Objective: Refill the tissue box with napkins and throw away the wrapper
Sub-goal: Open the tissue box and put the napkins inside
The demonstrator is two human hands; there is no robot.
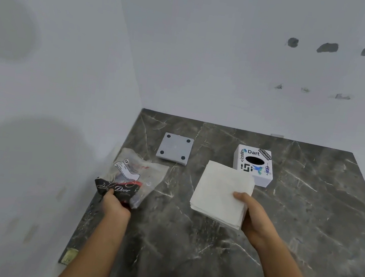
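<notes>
A white tissue box (257,172) with stickers and a dark oval slot stands at the back right of the marble table. Its grey base plate (175,148) lies upside down, apart from it, at the back left. My right hand (253,218) grips a stack of white napkins (221,192) by its near right corner, just in front of the box. My left hand (116,204) pinches the near end of a clear and black plastic wrapper (131,178), held over the table's left edge. The wrapper looks empty.
The dark marble table (305,226) sits in a corner of white walls, with the wall close on the left. A small yellow sticker (70,255) marks the table's near left corner. No bin is in view.
</notes>
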